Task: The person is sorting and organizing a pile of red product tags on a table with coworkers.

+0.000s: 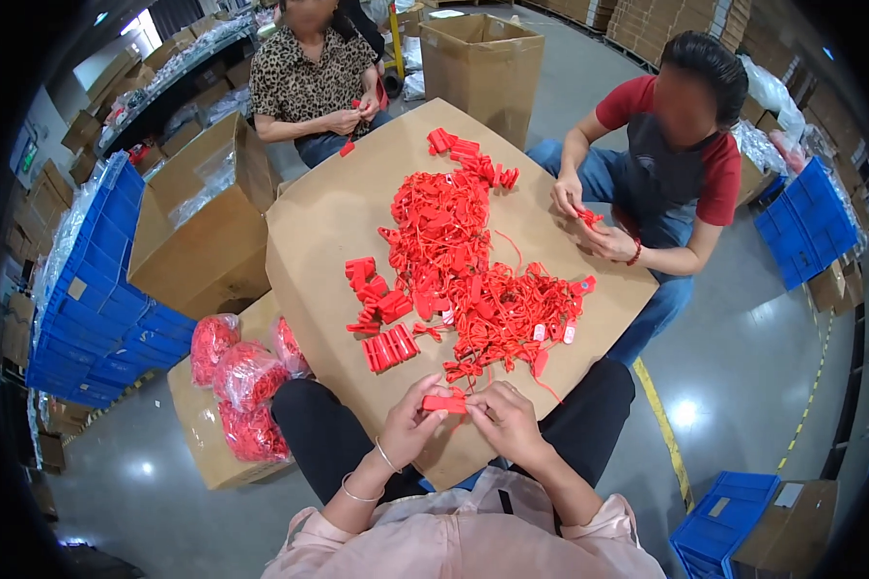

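A small red oblong piece [444, 403], its exact kind unclear, is pinched in my left hand [407, 425] over the near corner of the cardboard-topped table. Against its right end, the fingertips of my right hand [507, 421] are pressed together; what they grip there is hidden. Just beyond my hands lies a tangled heap of red cords [507, 314] with red pieces among them. The heap runs on to a larger pile [439, 227] farther back. Left of it, red pieces stand lined up in a row [390, 348], with more small bundles behind.
Across the table, one person [314, 82] at left and another [666, 145] at right handle red pieces. Bags of red items [249, 374] rest on a carton by my left leg. Blue crates [106, 299], an open carton [203, 217] and a tall box [483, 72] stand around.
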Demonstrator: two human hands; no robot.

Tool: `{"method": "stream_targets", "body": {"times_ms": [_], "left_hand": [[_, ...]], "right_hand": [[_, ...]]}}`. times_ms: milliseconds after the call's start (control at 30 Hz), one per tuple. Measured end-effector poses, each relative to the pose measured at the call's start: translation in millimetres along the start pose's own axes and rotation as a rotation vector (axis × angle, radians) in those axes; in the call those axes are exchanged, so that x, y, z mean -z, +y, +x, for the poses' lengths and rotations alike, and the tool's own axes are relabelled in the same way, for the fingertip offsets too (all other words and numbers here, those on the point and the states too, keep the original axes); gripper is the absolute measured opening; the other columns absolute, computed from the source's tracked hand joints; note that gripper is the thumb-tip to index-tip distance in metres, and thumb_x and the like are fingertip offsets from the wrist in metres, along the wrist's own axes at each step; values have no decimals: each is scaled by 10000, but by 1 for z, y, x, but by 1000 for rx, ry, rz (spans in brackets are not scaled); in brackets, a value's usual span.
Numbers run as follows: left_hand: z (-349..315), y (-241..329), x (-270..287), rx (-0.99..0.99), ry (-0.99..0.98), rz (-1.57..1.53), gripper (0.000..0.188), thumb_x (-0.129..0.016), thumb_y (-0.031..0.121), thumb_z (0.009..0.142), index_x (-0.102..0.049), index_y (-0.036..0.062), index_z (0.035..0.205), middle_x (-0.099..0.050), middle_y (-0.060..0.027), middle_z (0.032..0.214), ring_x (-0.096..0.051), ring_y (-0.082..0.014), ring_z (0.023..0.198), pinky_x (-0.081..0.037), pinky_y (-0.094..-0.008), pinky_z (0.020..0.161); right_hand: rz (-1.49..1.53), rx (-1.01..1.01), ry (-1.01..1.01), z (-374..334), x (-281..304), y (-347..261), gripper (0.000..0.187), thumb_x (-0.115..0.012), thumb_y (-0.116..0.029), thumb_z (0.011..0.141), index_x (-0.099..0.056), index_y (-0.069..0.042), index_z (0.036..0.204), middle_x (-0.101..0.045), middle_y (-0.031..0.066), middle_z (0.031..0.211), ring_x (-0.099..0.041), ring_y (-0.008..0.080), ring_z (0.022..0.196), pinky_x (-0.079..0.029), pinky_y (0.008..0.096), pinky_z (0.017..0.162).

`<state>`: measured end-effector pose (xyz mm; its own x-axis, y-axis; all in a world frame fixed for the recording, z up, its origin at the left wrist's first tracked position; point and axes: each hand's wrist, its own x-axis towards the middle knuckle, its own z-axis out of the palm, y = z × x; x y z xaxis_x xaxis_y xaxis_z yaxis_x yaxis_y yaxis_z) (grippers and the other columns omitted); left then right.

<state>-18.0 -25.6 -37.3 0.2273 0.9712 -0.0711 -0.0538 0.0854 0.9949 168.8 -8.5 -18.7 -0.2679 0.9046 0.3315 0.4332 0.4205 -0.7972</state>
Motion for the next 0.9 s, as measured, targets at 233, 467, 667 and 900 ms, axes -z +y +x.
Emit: {"method": "stream_targets", "body": {"times_ms": [233, 467, 667, 900], "left_hand": [[-9, 13, -8, -48, -34, 200, 563, -523, -58, 812, -303, 58, 1318, -527, -92, 1070, -533, -133, 965, -448, -240, 788], [-12, 12, -14, -53, -8, 220, 543, -541, -12, 777, -349, 43, 1282, -585, -112, 1025, -594, -200, 919, -474, -304, 809], [-8, 12, -13, -84, -45, 293, 584, -533, -21, 775, -302, 48, 1307, -572, -117, 1044, -581, -211, 951, -454, -315, 841], [-6, 16, -12, -139, -88, 492, 638, -525, -9, 779, -223, 35, 1340, -551, -167, 1068, -547, -303, 1004, -430, -358, 873]], "right_hand": [[-157, 91, -14, -6, -3, -8, 85, -644, -76, 702, -569, -69, 741, -546, 75, 732, -546, 256, 696, -449, 357, 610], [-179, 109, -34, -10, -4, -8, 72, -651, -77, 709, -597, -67, 757, -537, 69, 690, -534, 236, 642, -440, 341, 566], [-178, 115, -48, -4, -5, -11, 54, -637, -74, 728, -597, -65, 763, -534, 73, 691, -533, 242, 642, -439, 345, 565], [-273, 200, -41, -3, -10, -10, 103, -649, -128, 735, -635, -70, 820, -555, 81, 730, -545, 250, 677, -458, 354, 597]]}}
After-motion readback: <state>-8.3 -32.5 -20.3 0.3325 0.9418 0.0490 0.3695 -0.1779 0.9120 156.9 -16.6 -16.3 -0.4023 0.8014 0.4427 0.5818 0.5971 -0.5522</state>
